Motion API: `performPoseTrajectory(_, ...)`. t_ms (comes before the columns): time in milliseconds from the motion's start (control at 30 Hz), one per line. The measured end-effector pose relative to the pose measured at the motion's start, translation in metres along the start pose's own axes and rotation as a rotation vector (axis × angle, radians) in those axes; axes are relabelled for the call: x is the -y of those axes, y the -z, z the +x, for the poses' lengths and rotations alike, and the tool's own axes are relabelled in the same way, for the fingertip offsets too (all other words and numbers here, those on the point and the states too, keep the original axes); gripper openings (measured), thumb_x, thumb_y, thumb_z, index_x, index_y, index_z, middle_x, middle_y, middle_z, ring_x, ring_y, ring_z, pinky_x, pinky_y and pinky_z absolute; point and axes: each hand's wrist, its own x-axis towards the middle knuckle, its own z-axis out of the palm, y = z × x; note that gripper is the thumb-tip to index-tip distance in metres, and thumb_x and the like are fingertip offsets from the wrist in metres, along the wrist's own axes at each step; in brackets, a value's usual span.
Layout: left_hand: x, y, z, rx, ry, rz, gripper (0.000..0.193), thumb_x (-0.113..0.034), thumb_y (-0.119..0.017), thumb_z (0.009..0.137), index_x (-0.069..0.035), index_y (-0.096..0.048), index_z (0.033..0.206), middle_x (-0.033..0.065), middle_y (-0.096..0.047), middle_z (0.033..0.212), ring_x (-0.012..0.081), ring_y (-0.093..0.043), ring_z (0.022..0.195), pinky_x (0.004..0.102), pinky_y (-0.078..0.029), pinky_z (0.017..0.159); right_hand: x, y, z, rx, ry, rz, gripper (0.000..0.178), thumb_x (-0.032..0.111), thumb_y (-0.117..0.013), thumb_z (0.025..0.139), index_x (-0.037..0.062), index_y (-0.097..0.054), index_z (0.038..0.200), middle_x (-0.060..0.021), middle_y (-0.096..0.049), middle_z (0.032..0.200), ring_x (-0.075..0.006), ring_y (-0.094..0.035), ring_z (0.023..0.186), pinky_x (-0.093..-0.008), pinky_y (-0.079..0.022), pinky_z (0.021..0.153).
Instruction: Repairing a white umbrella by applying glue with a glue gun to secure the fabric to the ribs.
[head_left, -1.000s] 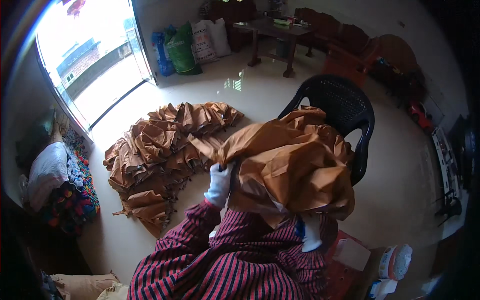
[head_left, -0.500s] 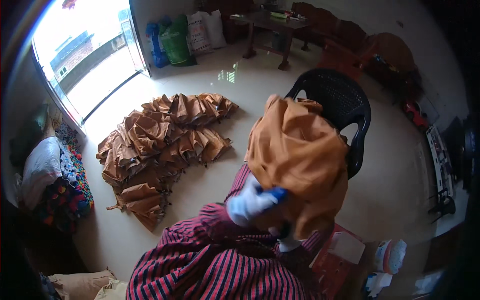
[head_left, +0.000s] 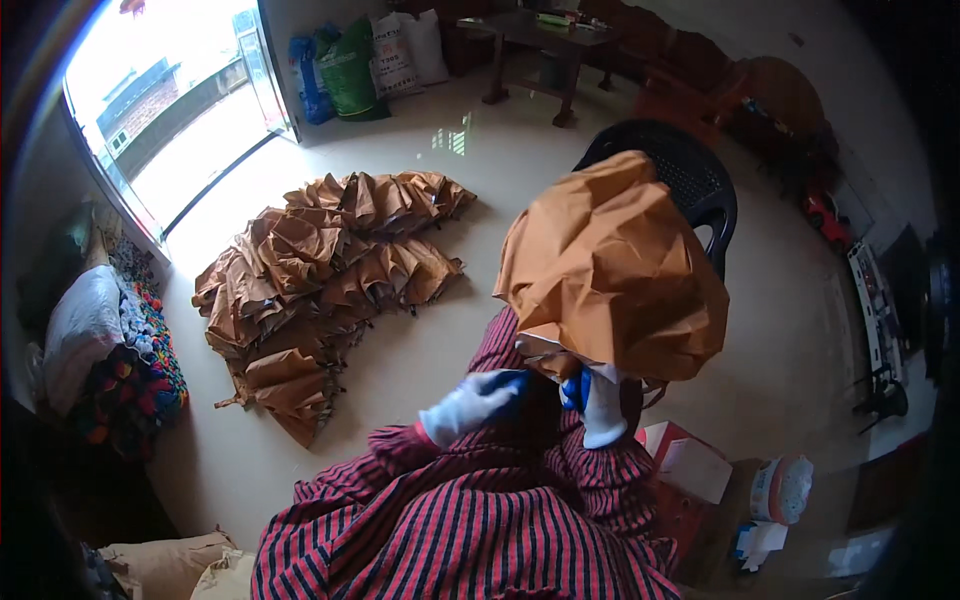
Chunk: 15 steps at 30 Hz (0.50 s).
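A brown umbrella (head_left: 615, 270) is in front of me, its loose, creased canopy bulging upward and partly spread. Below the canopy's near edge, my right hand (head_left: 600, 410), in a white glove with blue-coated fingers, is closed around the umbrella's lower part; the grip itself is mostly hidden. My left hand (head_left: 470, 405), gloved the same way, hovers to the left of it, apart from the canopy. Its fingers point right and are blurred, so their closure is unclear. On the floor to the left lies a heap of similar brown umbrellas (head_left: 290, 265), overlapping in rows.
A black plastic chair (head_left: 690, 165) stands just behind the umbrella. Filled sacks (head_left: 350, 75) lean by the open doorway, near a dark table (head_left: 540, 40). A colourful bundle (head_left: 140, 370) sits at left. A red box (head_left: 685, 470) and a round tub (head_left: 780, 490) are at lower right.
The umbrella's canopy has shifted right and bulges more roundly. My left hand has drawn away from it, downward and left. My right hand now shows more clearly beneath the canopy.
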Motion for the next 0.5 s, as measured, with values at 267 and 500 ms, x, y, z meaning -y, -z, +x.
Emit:
performPoseTrajectory(267,-0.014,-0.059,0.030,-0.032,-0.377,-0.394,0.028,-0.014,-0.059,0.088,-0.001,-0.059,0.112,0.0078,-0.060,0.110,0.0150,-0.055,0.097,0.0277,-0.047,0.081,-0.027,-0.002,-0.045,0.577,0.022,1.007,0.036,0.033,-0.043,0.095,0.0071,-0.047,0.120,-0.0056,-0.055,0.095,-0.0196,-0.053,0.082,-0.0313,-0.041,0.076)
performPoseTrajectory(500,-0.062,0.007,0.050,-0.393,-0.137,-0.285,0.019,-0.018,-0.054,0.087,-0.001,-0.062,0.084,0.0065,-0.062,0.065,0.0139,-0.056,0.055,0.0242,-0.043,0.052,-0.011,0.027,-0.039,-0.224,0.354,-0.169,0.038,0.037,-0.036,0.097,0.0069,-0.058,0.103,0.0018,-0.048,0.061,-0.0102,-0.046,0.048,-0.0222,-0.038,0.044)
